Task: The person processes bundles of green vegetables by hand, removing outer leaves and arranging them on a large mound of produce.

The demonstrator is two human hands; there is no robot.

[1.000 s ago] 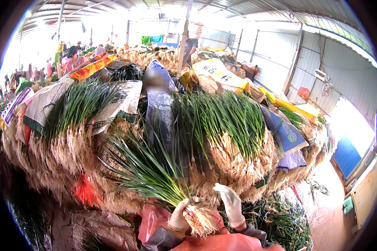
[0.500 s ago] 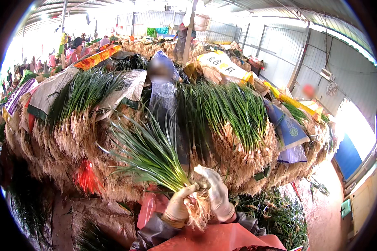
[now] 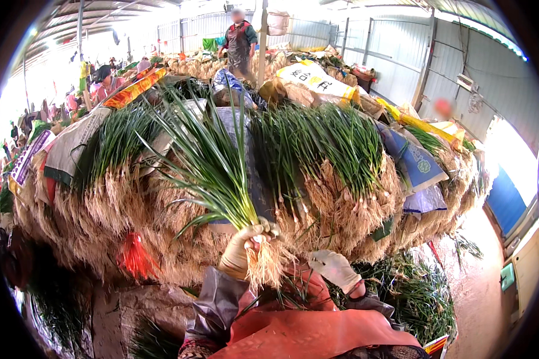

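Left hand [image 3: 241,246] wrapped round spring onion bunch [image 3: 241,206] at bulb end, above red apron [image 3: 299,335]; low grip lets leaves fan, roots [image 3: 263,268] dangle. Right hand [image 3: 335,268] nearby, fingers partly hidden: cannot tell if holding anything. Piled onions [image 3: 341,143] beyond.

An onion bunch [image 3: 221,173] is held before a heap [image 3: 90,233] by the left hand [image 3: 242,245], left of the right hand [image 3: 335,269]. Sacks [image 3: 413,164] are laid on the heap; behind it, a co-worker [image 3: 239,45] is seen left of a post [image 3: 262,45].
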